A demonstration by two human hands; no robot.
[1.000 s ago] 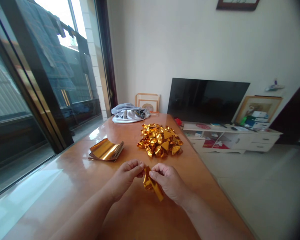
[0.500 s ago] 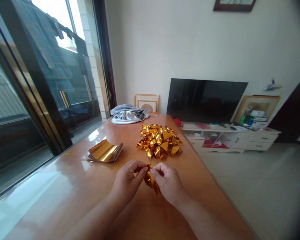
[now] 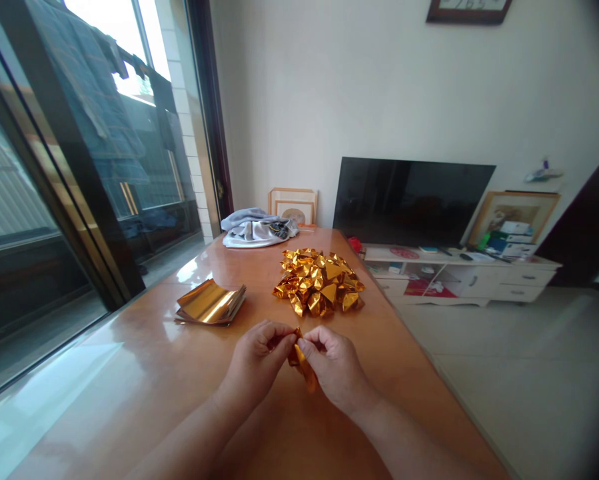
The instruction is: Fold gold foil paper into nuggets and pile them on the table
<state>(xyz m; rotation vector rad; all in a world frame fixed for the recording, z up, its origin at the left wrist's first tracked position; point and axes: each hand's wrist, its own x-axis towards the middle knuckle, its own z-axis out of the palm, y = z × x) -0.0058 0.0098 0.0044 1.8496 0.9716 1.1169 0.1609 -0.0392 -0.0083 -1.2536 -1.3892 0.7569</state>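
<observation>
Between my two hands is a sheet of gold foil paper (image 3: pixel 306 372), partly folded, its lower part hanging down below the fingers. My left hand (image 3: pixel 259 357) pinches its upper left edge between thumb and forefinger. On the right side, my right hand (image 3: pixel 336 363) pinches the same piece close by, the fingertips of both hands nearly meeting. Just beyond them lies a pile of folded gold foil pieces (image 3: pixel 322 283). A stack of flat gold foil sheets (image 3: pixel 210 303) rests to the left, its top sheet curling up.
The glossy wooden table (image 3: pixel 144 380) carries a bundle of grey cloth (image 3: pixel 256 230) at its far end. A dark television (image 3: pixel 412 200) stands on a white cabinet (image 3: pixel 499 280) beyond the right edge. Along the left runs a sliding glass door (image 3: pixel 104 173).
The hanging part of the foil has shifted slightly and looks narrower between my hands. Both hands stay almost in place, and the pile and stack have not moved.
</observation>
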